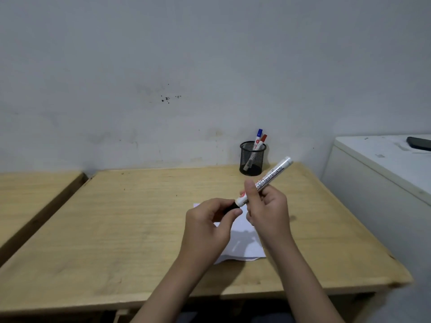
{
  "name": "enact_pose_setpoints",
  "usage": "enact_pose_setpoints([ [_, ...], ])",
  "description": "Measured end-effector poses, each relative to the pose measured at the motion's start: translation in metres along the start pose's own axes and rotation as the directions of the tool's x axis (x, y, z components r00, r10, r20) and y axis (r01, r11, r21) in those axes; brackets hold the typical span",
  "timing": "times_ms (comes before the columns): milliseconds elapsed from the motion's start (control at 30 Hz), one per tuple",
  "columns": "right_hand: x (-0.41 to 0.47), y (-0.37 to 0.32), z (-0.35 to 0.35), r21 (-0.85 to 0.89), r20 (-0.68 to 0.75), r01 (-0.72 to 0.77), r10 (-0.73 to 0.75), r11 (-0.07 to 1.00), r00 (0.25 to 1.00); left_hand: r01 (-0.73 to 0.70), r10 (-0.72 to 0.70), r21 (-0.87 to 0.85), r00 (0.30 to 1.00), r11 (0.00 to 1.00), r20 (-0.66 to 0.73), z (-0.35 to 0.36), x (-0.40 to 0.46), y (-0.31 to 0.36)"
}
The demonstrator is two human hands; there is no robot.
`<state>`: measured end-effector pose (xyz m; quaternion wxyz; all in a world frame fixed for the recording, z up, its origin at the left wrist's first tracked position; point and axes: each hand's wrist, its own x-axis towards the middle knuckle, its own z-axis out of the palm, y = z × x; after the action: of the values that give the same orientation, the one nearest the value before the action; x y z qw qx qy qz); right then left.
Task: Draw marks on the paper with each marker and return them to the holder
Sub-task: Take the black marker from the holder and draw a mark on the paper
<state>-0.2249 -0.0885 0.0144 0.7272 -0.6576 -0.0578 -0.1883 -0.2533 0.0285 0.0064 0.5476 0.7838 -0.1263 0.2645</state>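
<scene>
The paper is half hidden under both hands. The left hand pinches the black cap; the right hand grips the white marker, pointing to 2 o'clock.

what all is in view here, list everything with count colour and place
marker: 1, white with black cap, held above the paper
paper: 1, white, on the table under the hands
holder: 1, black mesh, back of table by the wall
blue marker: 1, in the holder
red marker: 1, in the holder
table: 1, light wood, centre
second table: 1, light wood, left
cabinet: 1, white, right
dark object: 1, on the cabinet, unclear
left hand: on the cap
right hand: on the barrel
</scene>
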Motion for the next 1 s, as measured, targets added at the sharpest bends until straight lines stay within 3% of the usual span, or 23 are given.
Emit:
enact_pose_setpoints([
  [200, 0.005, 0.003, 0.008, 0.044, -0.019, 0.011, -0.01, 0.999, 1.0, 0.162, -0.156, -0.072, 0.984, 0.984, 0.086, -0.01, 0.014, 0.003],
  [300, 0.026, -0.007, -0.001, 0.307, -0.195, -0.011, 0.074, 0.952, 0.978, 0.294, -0.271, -0.105, 0.943, 0.95, 0.196, -0.022, 0.019, -0.008],
  [367, 0.045, -0.015, -0.014, 0.394, -0.285, 0.033, 0.088, 0.919, 0.954, 0.351, -0.327, -0.075, 0.918, 0.934, 0.226, -0.03, 0.022, -0.023],
  [533, 0.052, -0.01, -0.018, 0.257, -0.249, 0.013, 0.054, 0.966, 0.967, 0.351, -0.358, 0.077, 0.929, 0.933, 0.099, -0.035, 0.065, -0.061],
  [767, 0.04, 0.022, -0.009, 0.014, -0.134, -0.027, 0.029, 1.0, 0.991, 0.406, -0.484, 0.367, 0.862, 0.837, 0.151, -0.015, 0.12, -0.114],
  [1000, 0.053, 0.034, -0.002, -0.039, -0.109, -0.068, 0.064, 0.997, 0.992, 0.461, -0.547, 0.351, 0.812, 0.815, 0.204, -0.008, 0.123, -0.147],
])
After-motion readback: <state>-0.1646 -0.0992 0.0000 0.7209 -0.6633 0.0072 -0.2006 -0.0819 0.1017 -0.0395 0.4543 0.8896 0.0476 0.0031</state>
